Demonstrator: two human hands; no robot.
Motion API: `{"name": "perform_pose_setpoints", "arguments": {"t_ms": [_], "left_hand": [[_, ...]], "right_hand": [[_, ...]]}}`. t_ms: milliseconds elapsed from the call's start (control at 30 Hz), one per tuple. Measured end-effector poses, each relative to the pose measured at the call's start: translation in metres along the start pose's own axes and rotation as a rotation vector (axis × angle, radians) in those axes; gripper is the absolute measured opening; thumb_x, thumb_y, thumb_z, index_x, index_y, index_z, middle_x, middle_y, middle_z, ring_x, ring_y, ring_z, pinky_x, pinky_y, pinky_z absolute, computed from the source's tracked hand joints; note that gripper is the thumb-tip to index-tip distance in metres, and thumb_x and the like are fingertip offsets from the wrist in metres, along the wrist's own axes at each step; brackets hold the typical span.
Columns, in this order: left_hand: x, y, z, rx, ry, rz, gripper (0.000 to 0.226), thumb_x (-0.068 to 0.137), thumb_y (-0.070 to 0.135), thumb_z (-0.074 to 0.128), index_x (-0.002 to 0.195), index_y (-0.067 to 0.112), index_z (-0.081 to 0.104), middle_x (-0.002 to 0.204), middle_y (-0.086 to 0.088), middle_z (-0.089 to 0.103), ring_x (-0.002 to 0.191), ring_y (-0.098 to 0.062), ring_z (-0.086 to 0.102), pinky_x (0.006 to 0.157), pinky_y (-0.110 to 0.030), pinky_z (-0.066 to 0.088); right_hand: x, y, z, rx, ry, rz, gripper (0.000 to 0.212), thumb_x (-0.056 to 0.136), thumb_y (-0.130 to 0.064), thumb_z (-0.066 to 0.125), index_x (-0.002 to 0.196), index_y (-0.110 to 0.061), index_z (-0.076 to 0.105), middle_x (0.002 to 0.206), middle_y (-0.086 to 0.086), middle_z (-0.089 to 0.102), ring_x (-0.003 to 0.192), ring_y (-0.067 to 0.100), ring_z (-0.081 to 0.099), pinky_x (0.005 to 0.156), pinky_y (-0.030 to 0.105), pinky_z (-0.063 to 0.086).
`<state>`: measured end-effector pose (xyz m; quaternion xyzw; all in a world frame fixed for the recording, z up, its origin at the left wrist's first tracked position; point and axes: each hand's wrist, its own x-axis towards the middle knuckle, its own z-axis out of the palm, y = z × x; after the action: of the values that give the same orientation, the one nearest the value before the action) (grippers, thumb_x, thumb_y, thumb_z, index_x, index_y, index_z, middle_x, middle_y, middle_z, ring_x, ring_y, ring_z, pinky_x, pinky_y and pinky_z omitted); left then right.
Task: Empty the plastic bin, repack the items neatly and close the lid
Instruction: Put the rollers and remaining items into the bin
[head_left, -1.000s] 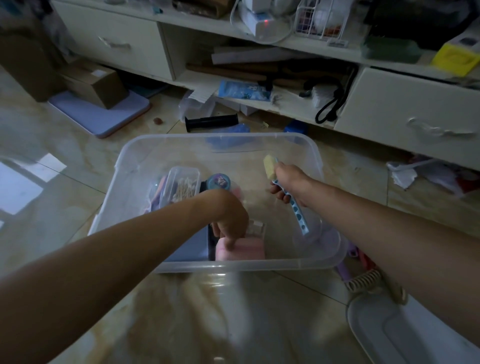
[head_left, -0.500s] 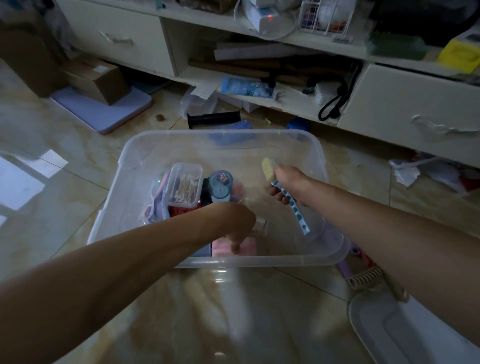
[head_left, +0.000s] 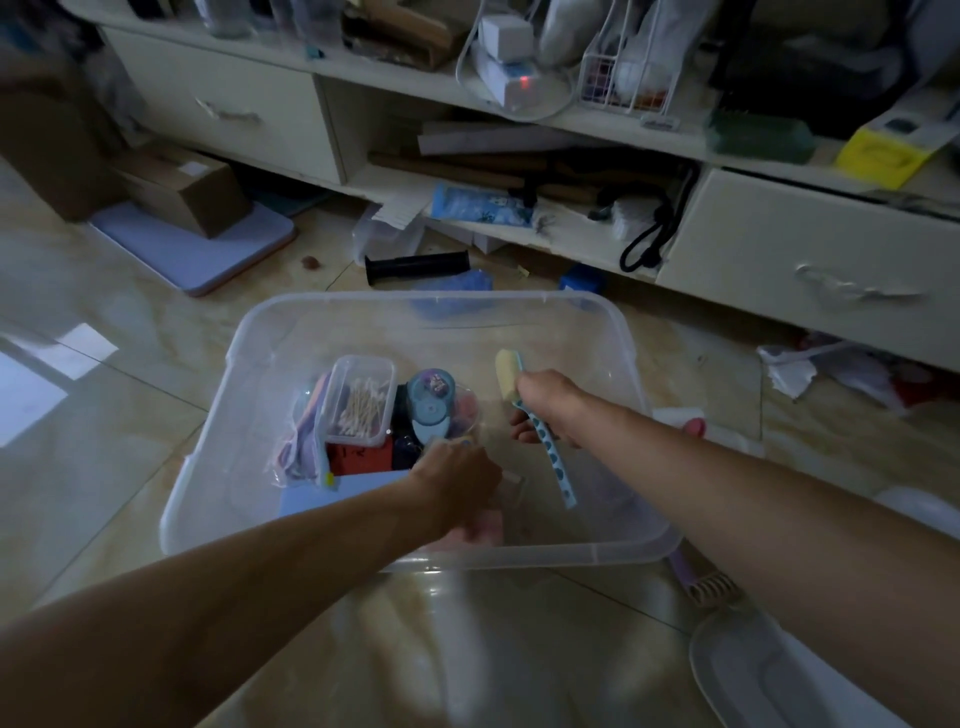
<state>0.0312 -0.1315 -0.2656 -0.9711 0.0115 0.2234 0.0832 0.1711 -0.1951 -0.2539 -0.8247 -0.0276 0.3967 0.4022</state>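
We see the clear plastic bin (head_left: 332, 312) sitting open on the tiled floor (head_left: 130, 364), its lid (head_left: 769, 670) lying apart at 5 o'clock from it. Our right hand (head_left: 545, 405) is closed around a sponge brush (head_left: 540, 431), yellow head pointing to 12 o'clock and blue dotted handle trailing toward 6 o'clock inside the bin. Our left hand (head_left: 457, 483) reaches down near the front wall with fingers curled over a pink item (head_left: 483, 530) (whether it truly grips it, we cannot tell). At 10 o'clock from that hand, 2 things sit side by side: a box of cotton swabs (head_left: 361, 400) and a round blue case (head_left: 431, 405), both packed on the bin's left side.
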Motion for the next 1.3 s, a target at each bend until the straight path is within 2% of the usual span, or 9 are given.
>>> {"name": "perform_pose_setpoints", "arguments": {"t_ms": [200, 300, 400, 533, 667, 900, 1067, 1200, 1300], "left_hand": [[-0.016, -0.037, 0.003, -0.373, -0.198, 0.048, 0.045, 0.085, 0.038, 0.072, 0.123, 0.018, 0.062, 0.120, -0.002, 0.063, 0.111, -0.021, 0.060, 0.097, -0.033, 0.048], [-0.025, -0.054, 0.011, -0.531, -0.112, -0.017, 0.031, 0.086, 0.040, 0.071, 0.106, 0.018, 0.064, 0.097, 0.005, 0.060, 0.089, -0.014, 0.058, 0.081, -0.027, 0.048], [-0.030, -0.065, 0.020, -0.560, 0.050, -0.045, 0.024, 0.088, 0.041, 0.067, 0.084, 0.018, 0.059, 0.086, 0.003, 0.059, 0.079, -0.016, 0.059, 0.070, -0.026, 0.048], [-0.034, -0.060, 0.024, -0.592, 0.204, -0.001, 0.025, 0.090, 0.041, 0.063, 0.080, 0.019, 0.060, 0.081, 0.002, 0.064, 0.073, -0.014, 0.063, 0.070, -0.031, 0.057], [-0.032, -0.052, 0.020, -0.586, 0.333, 0.071, 0.026, 0.092, 0.039, 0.063, 0.076, 0.019, 0.058, 0.074, 0.004, 0.062, 0.066, -0.011, 0.060, 0.062, -0.023, 0.052], [-0.024, -0.046, 0.025, -0.675, 0.312, 0.100, 0.024, 0.090, 0.038, 0.063, 0.075, 0.021, 0.056, 0.070, 0.004, 0.063, 0.062, -0.012, 0.061, 0.060, -0.028, 0.053], [-0.015, -0.043, 0.015, -0.724, 0.386, 0.099, 0.019, 0.090, 0.034, 0.063, 0.078, 0.020, 0.058, 0.075, 0.002, 0.063, 0.064, -0.014, 0.062, 0.062, -0.037, 0.055], [-0.004, -0.027, -0.039, -0.813, 0.578, 0.007, 0.018, 0.095, 0.029, 0.061, 0.080, 0.021, 0.056, 0.068, 0.007, 0.057, 0.059, -0.009, 0.056, 0.058, -0.030, 0.050], [0.009, -0.003, -0.097, -0.987, 0.772, -0.081, 0.015, 0.098, 0.028, 0.053, 0.086, 0.018, 0.056, 0.071, 0.005, 0.056, 0.063, -0.012, 0.055, 0.057, -0.029, 0.046]], "right_hand": [[0.005, -0.023, 0.032, -0.232, 0.052, -0.179, 0.035, 0.097, -0.030, 0.047, 0.097, -0.004, 0.070, 0.079, 0.013, 0.073, 0.054, 0.022, 0.065, 0.049, 0.026, 0.050], [0.011, -0.023, 0.052, -0.311, 0.047, -0.195, 0.031, 0.093, -0.024, 0.054, 0.110, -0.003, 0.067, 0.095, 0.015, 0.073, 0.076, 0.029, 0.073, 0.063, 0.035, 0.060], [0.014, -0.012, 0.062, -0.468, 0.281, -0.131, 0.033, 0.095, -0.023, 0.061, 0.122, -0.004, 0.062, 0.119, 0.015, 0.067, 0.105, 0.033, 0.068, 0.075, 0.034, 0.055], [0.029, 0.023, 0.055, -0.415, 0.490, 0.015, 0.028, 0.102, -0.013, 0.044, 0.127, -0.004, 0.053, 0.132, 0.016, 0.059, 0.121, 0.035, 0.059, 0.096, 0.041, 0.048], [0.036, 0.039, 0.037, -0.550, 0.294, 0.077, 0.037, 0.090, -0.012, 0.060, 0.126, -0.001, 0.062, 0.130, 0.017, 0.064, 0.121, 0.033, 0.062, 0.095, 0.034, 0.052], [0.047, 0.045, 0.044, -0.717, 0.101, -0.042, 0.039, 0.086, -0.035, 0.069, 0.118, -0.014, 0.070, 0.124, 0.012, 0.069, 0.113, 0.030, 0.066, 0.088, 0.028, 0.051], [0.032, 0.014, 0.024, -0.887, -0.032, -0.017, 0.035, 0.087, -0.025, 0.071, 0.117, -0.008, 0.068, 0.114, 0.014, 0.071, 0.101, 0.028, 0.071, 0.080, 0.031, 0.058], [-0.010, -0.077, -0.056, -0.511, -0.336, 0.040, 0.019, 0.096, -0.020, 0.063, 0.108, -0.008, 0.071, 0.104, 0.012, 0.076, 0.083, 0.019, 0.075, 0.061, 0.023, 0.057], [-0.035, -0.104, -0.130, -0.275, -0.274, -0.054, 0.019, 0.099, -0.018, 0.057, 0.095, -0.006, 0.070, 0.084, 0.009, 0.073, 0.062, 0.012, 0.067, 0.043, 0.013, 0.042]]}}
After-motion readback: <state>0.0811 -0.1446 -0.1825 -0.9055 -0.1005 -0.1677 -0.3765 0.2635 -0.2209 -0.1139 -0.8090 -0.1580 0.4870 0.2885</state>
